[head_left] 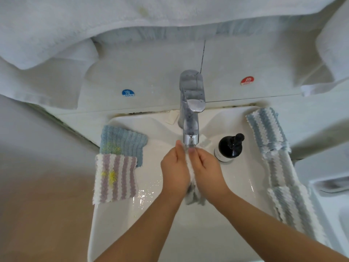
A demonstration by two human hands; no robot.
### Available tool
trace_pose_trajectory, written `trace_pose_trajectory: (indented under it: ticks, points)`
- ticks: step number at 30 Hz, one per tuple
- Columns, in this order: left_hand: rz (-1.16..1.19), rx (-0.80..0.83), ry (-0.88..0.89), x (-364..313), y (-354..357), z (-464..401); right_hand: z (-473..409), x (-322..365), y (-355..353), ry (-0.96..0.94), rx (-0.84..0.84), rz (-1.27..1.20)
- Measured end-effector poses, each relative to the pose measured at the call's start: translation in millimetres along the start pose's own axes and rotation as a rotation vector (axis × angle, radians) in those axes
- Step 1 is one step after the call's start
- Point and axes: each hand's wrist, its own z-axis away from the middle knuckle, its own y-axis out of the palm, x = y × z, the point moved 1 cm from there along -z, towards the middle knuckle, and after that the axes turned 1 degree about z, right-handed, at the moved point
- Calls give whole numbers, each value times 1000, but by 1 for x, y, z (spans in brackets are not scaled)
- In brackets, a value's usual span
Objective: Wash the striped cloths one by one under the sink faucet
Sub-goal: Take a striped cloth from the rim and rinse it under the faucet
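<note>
Both hands, left and right, squeeze a cloth under the faucet; white sink, wet rim, tiled wall.

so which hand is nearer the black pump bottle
The right. The right hand is just to the left of the black pump bottle, on the near side of the held cloth. The left hand is beyond the cloth, farther from it.
</note>
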Motion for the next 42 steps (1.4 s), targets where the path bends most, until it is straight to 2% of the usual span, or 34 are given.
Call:
trace_pose_trajectory:
  ticks: [3,7,9,12,17,21,25,31,34,36,39,42]
  points:
    - [-63,120,48,2,5,20,-16,3,-6,40,-38,-35]
    - [3,-13,-62,5,-5,-7,10,1,4,-23,32,11]
    - [33,11,-31,4,-3,-3,6,2,4,-26,-2,-1]
    - [-73,85,13,7,3,15,-13,1,-1,42,-31,-19]
    - [97,-10,-86,9,-6,-7,13,2,6,-31,41,18]
    - [-28,103,-27,5,3,15,-16,2,-2,87,-40,-12]
    - [73,-30,-128,6,-6,-7,4,-2,5,23,27,29]
    - [-52,99,-82,2,2,14,-15,-1,-2,118,-6,-47]
    - [23,-5,-117,2,-6,-7,1,1,4,38,24,22]
    - [66,0,-105,-1,-5,-5,-1,1,5,34,-2,11]
    - [11,80,-92,-2,3,13,-16,1,-1,108,-29,-67]
    - [45,-15,-110,0,-6,-1,-2,3,4,54,20,-32]
